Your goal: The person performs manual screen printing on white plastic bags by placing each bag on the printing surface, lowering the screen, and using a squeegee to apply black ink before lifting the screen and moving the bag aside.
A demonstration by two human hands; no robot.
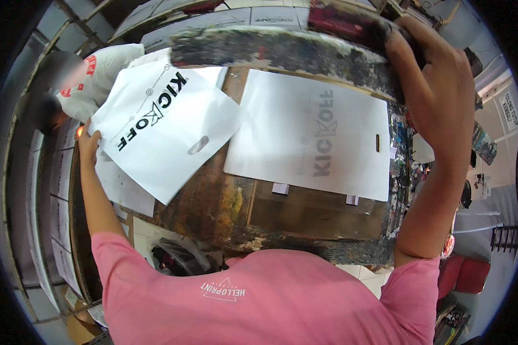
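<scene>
My left hand (89, 141) pinches the left edge of a white flat bag (172, 144) with black print and an oval handle slot. That bag is tilted, overlapping other white sheets beneath it. My right hand (437, 86) is raised at the far right, its fingers closed round the end of a paint-stained screen-printing frame (282, 52), which is lifted along the board's far side. Between my arms a second white bag (270, 126) lies flat on the stained wooden board (207, 195). Faint grey print shows on it, and its handle slot is at the right.
At the far left is another person (115, 69) in a light shirt with red print, close to the bags. Small pale tabs (280, 188) sit along the flat bag's near edge. A red chair (472, 273) stands at the lower right. White printed stacks (276, 17) lie behind the frame.
</scene>
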